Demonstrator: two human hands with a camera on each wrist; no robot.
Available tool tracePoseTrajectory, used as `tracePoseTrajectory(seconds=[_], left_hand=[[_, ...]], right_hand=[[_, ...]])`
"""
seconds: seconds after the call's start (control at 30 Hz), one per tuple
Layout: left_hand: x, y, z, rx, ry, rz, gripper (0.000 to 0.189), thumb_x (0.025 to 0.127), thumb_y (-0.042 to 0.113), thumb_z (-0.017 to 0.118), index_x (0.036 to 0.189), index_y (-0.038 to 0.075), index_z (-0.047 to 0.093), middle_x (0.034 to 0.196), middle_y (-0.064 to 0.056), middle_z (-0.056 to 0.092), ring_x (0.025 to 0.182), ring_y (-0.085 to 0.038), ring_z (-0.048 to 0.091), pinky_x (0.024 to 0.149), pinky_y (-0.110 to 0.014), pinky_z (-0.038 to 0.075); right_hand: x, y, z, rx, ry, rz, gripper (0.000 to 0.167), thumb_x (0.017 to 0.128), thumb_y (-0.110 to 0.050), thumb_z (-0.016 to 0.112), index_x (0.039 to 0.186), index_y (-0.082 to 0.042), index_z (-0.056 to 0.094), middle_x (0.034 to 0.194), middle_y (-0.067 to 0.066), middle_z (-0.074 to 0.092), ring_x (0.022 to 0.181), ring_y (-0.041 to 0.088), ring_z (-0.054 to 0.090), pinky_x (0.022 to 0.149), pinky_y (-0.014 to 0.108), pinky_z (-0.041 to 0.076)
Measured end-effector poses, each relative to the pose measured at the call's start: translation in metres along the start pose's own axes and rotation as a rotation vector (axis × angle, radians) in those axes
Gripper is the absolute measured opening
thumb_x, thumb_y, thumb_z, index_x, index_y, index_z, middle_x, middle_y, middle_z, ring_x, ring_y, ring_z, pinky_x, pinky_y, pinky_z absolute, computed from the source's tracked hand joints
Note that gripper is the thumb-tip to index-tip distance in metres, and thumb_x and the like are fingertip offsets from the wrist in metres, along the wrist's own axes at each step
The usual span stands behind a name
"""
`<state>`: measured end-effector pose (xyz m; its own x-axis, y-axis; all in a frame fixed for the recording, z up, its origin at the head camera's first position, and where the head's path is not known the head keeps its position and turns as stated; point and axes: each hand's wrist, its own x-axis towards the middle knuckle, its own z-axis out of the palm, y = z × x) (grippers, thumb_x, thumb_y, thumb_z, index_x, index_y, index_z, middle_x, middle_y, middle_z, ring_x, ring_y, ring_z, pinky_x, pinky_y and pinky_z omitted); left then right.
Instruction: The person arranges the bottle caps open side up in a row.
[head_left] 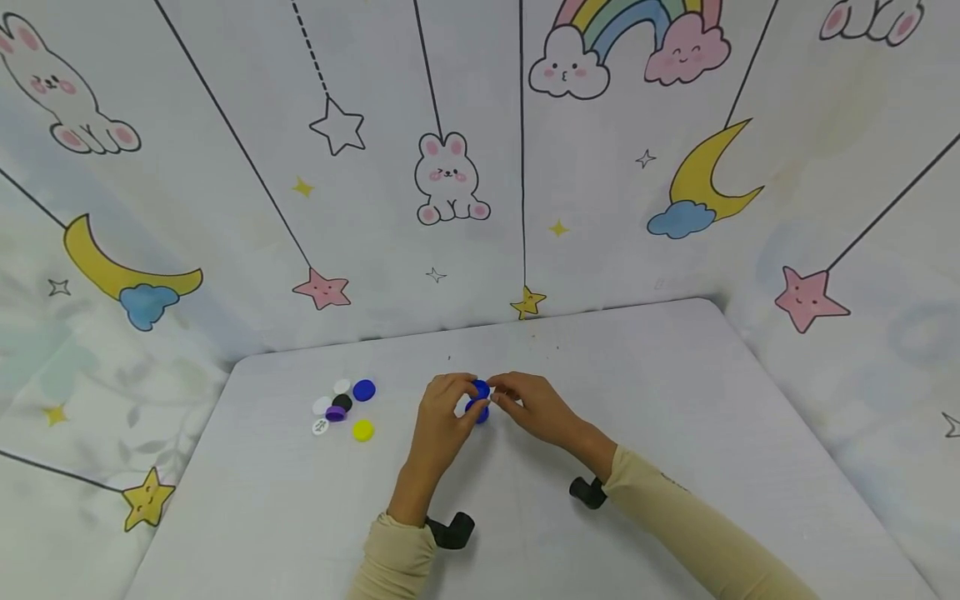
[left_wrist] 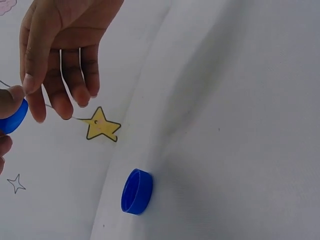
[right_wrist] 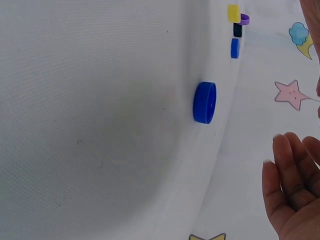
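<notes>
In the head view my left hand point(head_left: 444, 414) pinches a blue bottle cap point(head_left: 481, 389) between thumb and fingers, above the table. The left wrist view shows this held cap point(left_wrist: 14, 119) at its left edge. A second blue bottle cap point(left_wrist: 137, 192) lies on the table below, hollow side up; the right wrist view also shows this lower cap point(right_wrist: 204, 103). My right hand point(head_left: 536, 407) is close beside the held cap, its fingers loosely extended and its thumb near the left thumb. Whether it touches the held cap is hidden.
On the table's left lie several loose caps: a blue cap point(head_left: 363, 390), a yellow cap point(head_left: 363, 430), a black cap point(head_left: 342, 402), a purple cap point(head_left: 335, 413) and white caps point(head_left: 321, 406). Black wrist cameras point(head_left: 452, 531) sit under the forearms. A printed cloth wall point(head_left: 390, 250) stands behind the white table point(head_left: 660, 383).
</notes>
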<state>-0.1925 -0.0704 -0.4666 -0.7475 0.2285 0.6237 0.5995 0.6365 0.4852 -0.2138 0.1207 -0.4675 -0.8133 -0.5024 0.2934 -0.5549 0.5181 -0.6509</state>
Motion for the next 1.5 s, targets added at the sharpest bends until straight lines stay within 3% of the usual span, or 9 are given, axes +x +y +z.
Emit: tracePoseTrajectory(seconds=[0.17,0.33,0.7,0.9,1.07,1.33,1.5], left_hand=[[0.002,0.0,0.0,-0.03,-0.013,0.013,0.021,0.078,0.007,0.081,0.087,0.008,0.063,0.107,-0.007,0.068,0.101,-0.022,0.066,0.087,-0.035,0.056],[0.003,0.0,-0.001,-0.092,-0.076,0.01,0.018,0.081,0.008,0.078,0.088,0.008,0.062,0.107,-0.007,0.066,0.1,-0.02,0.067,0.083,-0.029,0.057],[0.004,0.001,-0.001,-0.088,-0.228,-0.016,0.016,0.082,0.003,0.076,0.094,0.007,0.066,0.109,-0.007,0.067,0.102,-0.02,0.067,0.086,-0.029,0.056],[0.008,0.005,0.003,-0.084,-0.227,0.0,0.024,0.081,-0.002,0.076,0.102,0.004,0.065,0.114,-0.011,0.065,0.107,-0.026,0.065,0.09,-0.036,0.055],[0.005,0.009,0.007,-0.1,-0.248,-0.04,0.034,0.082,0.001,0.077,0.112,0.006,0.063,0.11,-0.009,0.064,0.104,-0.023,0.065,0.09,-0.036,0.055],[-0.001,0.01,0.019,-0.058,-0.272,-0.05,0.029,0.084,0.005,0.075,0.111,0.007,0.064,0.107,-0.006,0.069,0.103,-0.021,0.065,0.088,-0.034,0.055],[0.0,0.009,0.023,-0.028,-0.305,-0.042,0.029,0.085,0.005,0.075,0.112,0.007,0.064,0.108,-0.006,0.069,0.105,-0.021,0.064,0.089,-0.036,0.054]], right_hand=[[-0.001,0.001,-0.001,0.024,0.009,-0.005,0.027,0.098,-0.012,0.059,0.123,-0.002,0.063,0.107,0.006,0.071,0.091,0.016,0.068,0.08,0.029,0.057],[-0.001,0.004,-0.002,0.028,0.007,-0.044,0.035,0.096,-0.01,0.062,0.129,0.0,0.06,0.105,0.007,0.071,0.095,0.016,0.068,0.086,0.037,0.057],[-0.004,0.007,-0.006,0.051,0.005,-0.096,0.038,0.089,-0.009,0.071,0.126,-0.004,0.064,0.109,0.004,0.071,0.093,0.014,0.066,0.087,0.04,0.056],[-0.004,0.01,-0.011,-0.002,-0.008,-0.092,0.037,0.087,-0.014,0.074,0.122,-0.004,0.066,0.106,0.004,0.071,0.091,0.014,0.067,0.083,0.038,0.057],[-0.006,0.013,-0.015,-0.004,-0.042,-0.077,0.034,0.087,-0.016,0.075,0.118,-0.004,0.068,0.104,0.002,0.073,0.088,0.011,0.066,0.08,0.03,0.056],[-0.01,0.02,-0.022,0.023,-0.097,-0.022,0.029,0.086,-0.015,0.075,0.113,-0.005,0.071,0.101,0.003,0.074,0.085,0.009,0.066,0.078,0.036,0.058],[-0.009,0.025,-0.023,0.01,-0.12,-0.021,0.029,0.085,-0.016,0.077,0.112,-0.005,0.072,0.1,0.002,0.074,0.082,0.007,0.065,0.076,0.033,0.057]])
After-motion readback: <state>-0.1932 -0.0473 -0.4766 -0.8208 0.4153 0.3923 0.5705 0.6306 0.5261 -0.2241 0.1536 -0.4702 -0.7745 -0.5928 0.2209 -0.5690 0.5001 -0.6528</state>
